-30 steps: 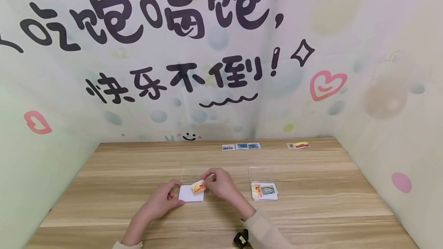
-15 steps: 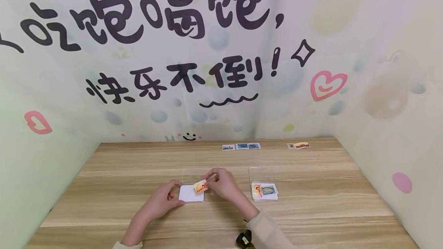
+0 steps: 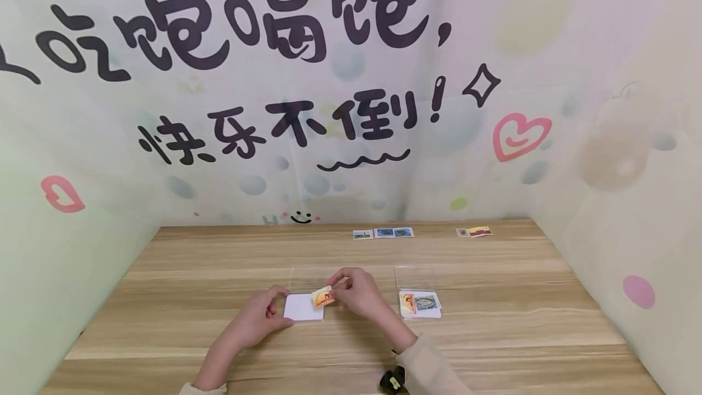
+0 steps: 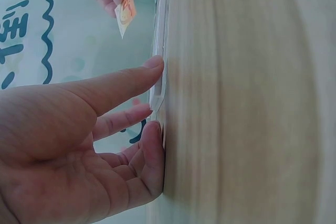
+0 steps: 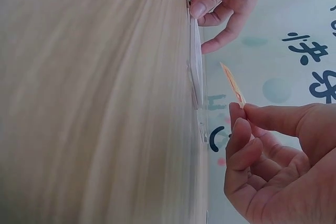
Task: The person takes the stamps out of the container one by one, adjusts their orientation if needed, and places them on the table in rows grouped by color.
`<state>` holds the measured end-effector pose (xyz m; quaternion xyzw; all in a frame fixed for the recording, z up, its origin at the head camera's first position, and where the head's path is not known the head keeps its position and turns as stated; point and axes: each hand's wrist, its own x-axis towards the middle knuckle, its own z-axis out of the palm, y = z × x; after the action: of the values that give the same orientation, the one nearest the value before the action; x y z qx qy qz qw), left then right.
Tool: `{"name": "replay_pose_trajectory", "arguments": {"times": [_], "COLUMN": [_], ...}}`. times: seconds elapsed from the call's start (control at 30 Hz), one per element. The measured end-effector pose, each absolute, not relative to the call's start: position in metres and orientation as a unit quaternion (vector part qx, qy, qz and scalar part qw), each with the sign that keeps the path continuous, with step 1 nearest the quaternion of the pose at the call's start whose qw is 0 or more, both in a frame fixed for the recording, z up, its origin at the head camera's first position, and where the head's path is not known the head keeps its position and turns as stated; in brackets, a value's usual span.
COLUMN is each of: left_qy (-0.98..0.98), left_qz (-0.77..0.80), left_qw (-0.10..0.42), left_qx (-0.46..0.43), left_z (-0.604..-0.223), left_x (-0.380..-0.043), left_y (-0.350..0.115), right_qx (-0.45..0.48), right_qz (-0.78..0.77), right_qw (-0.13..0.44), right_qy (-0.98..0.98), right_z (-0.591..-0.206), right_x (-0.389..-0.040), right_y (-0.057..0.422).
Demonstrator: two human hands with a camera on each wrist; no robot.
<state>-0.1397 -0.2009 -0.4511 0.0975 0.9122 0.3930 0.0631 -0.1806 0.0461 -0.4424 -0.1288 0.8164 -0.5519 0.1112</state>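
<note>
Between the thumb and forefinger of my right hand [image 3: 359, 292] is a small orange-and-cream postage stamp [image 3: 323, 297], pinched at one edge. It is tilted over the right part of a stack of white cards [image 3: 298, 307], which lies in a clear plastic case [image 3: 307, 276] with its lid folded back. My left hand [image 3: 260, 317] holds that case at its left side, thumb at the near corner and forefinger at the far one. From the left wrist, the thumb [image 4: 126, 81] lies against the case's edge. In the right wrist view, the stamp [image 5: 233, 83] appears nearly edge-on, apart from the cards.
To the right is a second open clear case [image 3: 414, 277] with white cards bearing an orange stamp [image 3: 407, 303] and a grey-green stamp [image 3: 425, 303]. Blue stamps [image 3: 393, 233] and a red-yellow stamp [image 3: 480, 231] lie along the table's back edge. A black object [image 3: 392, 379] shows beside the right sleeve.
My right hand has shifted slightly to the right with the stamp, toward the right edge of the white cards. The left hand stays at the case.
</note>
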Motion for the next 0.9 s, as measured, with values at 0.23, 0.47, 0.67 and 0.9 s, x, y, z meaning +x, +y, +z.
{"name": "replay_pose_trajectory", "arguments": {"times": [0.23, 0.47, 0.67, 0.9], "left_qy": [0.913, 0.909, 0.909, 0.907], "left_qz": [0.39, 0.395, 0.395, 0.4], "left_qw": [0.06, 0.057, 0.054, 0.056], "left_qx": [0.107, 0.116, 0.118, 0.119], "left_z": [-0.453, -0.453, -0.454, -0.453], "left_x": [-0.14, -0.141, -0.141, -0.141], "left_y": [-0.202, -0.203, -0.203, -0.202], "right_qx": [-0.126, -0.126, -0.125, -0.123], "right_qz": [-0.548, -0.552, -0.552, -0.545], "right_qw": [0.113, 0.113, 0.108, 0.107], "right_qy": [0.819, 0.816, 0.817, 0.822], "right_z": [-0.443, -0.444, -0.442, -0.439], "right_x": [-0.18, -0.181, -0.182, -0.183], "right_y": [0.051, 0.056, 0.059, 0.062]}}
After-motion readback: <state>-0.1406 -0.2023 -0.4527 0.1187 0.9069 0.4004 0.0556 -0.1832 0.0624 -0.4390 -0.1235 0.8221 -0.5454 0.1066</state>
